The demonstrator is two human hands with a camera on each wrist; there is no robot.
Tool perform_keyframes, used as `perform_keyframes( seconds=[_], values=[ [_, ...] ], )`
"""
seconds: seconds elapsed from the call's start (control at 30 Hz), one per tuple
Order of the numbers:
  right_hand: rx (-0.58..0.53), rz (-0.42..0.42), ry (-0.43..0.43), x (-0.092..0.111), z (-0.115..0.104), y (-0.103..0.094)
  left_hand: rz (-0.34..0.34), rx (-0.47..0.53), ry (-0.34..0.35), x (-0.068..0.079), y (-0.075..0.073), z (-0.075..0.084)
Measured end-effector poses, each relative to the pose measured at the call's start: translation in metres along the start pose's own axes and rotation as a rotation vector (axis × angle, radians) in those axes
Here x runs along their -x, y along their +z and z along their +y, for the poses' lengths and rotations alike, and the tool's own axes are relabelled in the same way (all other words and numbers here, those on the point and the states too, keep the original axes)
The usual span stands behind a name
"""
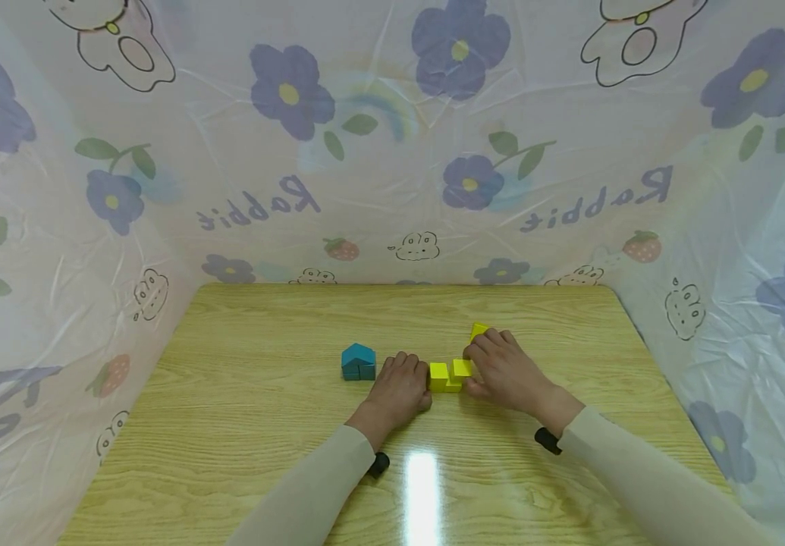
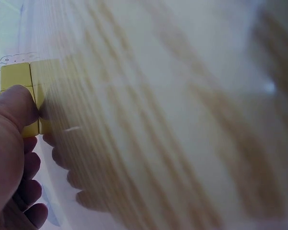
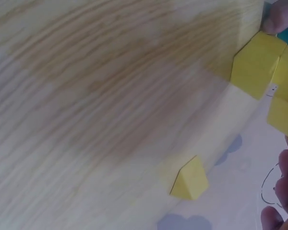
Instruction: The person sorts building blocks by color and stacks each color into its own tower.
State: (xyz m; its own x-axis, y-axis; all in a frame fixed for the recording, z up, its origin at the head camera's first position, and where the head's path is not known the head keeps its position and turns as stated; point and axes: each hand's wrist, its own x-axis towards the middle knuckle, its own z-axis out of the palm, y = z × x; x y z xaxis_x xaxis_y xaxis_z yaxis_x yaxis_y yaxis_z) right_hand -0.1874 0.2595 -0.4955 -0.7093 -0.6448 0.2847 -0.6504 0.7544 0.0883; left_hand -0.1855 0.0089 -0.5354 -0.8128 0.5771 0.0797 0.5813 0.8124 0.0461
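In the head view my left hand (image 1: 402,388) rests on the table against the left side of a small yellow block stack. Its thumb lies over the yellow block (image 2: 15,74) in the left wrist view, with the other fingers curled below. A yellow cube (image 1: 438,373) stands at the stack's left, beside a low yellow block (image 1: 454,387). Right of it, my right hand (image 1: 507,373) pinches another yellow cube (image 1: 461,368) over the low block. A yellow triangular block (image 3: 191,179) stands apart, behind the right fingers in the head view.
Left of my left hand stands a small blue house shape (image 1: 359,361), a triangular block on two lower blocks. The wooden table (image 1: 242,455) ends at the back and sides against a flower-printed cloth (image 1: 365,174).
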Motion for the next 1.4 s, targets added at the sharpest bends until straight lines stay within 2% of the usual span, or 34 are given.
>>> perform_keyframes(
  seconds=[0.47,1.4],
  values=[
    [0.010,-0.014,-0.012,-0.0007,-0.0038,0.0068,-0.001,-0.006,-0.010,-0.0011,0.0015,0.0001],
    [-0.006,-0.029,-0.001,-0.0039,-0.0088,0.0063,0.010,0.000,0.002,-0.0011,0.0051,-0.0015]
  ],
)
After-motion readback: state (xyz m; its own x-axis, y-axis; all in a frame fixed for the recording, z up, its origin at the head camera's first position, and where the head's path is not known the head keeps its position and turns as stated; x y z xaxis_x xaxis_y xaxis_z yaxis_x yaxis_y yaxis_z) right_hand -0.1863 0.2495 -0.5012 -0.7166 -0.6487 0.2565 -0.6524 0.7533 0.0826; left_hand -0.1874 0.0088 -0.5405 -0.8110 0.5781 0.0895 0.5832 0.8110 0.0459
